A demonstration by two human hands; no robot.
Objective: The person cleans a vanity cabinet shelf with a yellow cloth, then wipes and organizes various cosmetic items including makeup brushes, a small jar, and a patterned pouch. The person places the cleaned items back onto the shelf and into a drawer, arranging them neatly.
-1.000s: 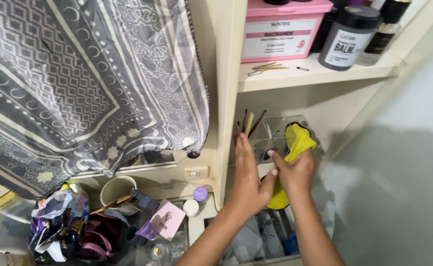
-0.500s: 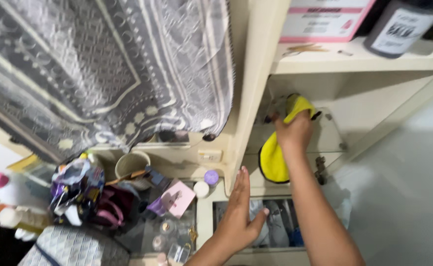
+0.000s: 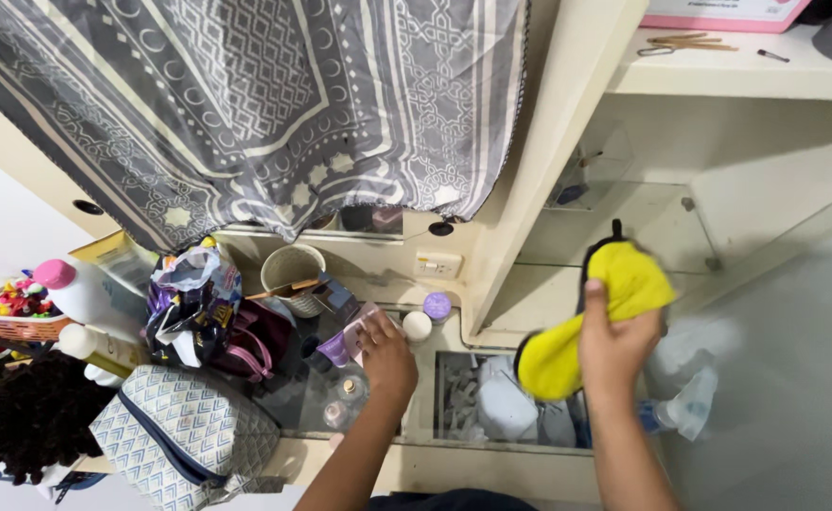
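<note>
so we're looking down at a dressing table w/ a side shelf unit. our right hand [image 3: 614, 345] is closed round a yellow cloth [image 3: 591, 326], thumb on top, fingers wrapped under; the cloth has a dark trim and hangs folded in front of the glass shelf [image 3: 666, 227] in the cream shelf unit [image 3: 567, 123], not clearly touching it. just below the cloth sits a drawer compartment [image 3: 501, 407] w/ pale bundled items under glass, and a clear plastic bottle [image 3: 685, 412] lies beside our right wrist.

our left hand [image 3: 385, 355] is down over the table top, back of hand up, fingers curled onto a pink box [image 3: 359, 326]; we can't tell if it actually grips it or just rests on it. near that hand: a small purple-lidded jar [image 3: 437, 306] and a white round lid [image 3: 417, 325] side by side, a beige cup [image 3: 295, 270] w/ a brush handle across it, and small glass bottles [image 3: 340, 402] close to the wrist.

further left there's a crumpled purple snack bag [image 3: 184, 293] on a dark pink bag [image 3: 250, 345], a patterned zip pouch [image 3: 184, 440] at the front edge, a white bottle w/ pink cap [image 3: 80, 289], and a basket of coloured bits [image 3: 14, 308]. a grey patterned scarf [image 3: 274, 104] drapes over the mirror above. top shelf shows hairpins [image 3: 685, 43].
</note>
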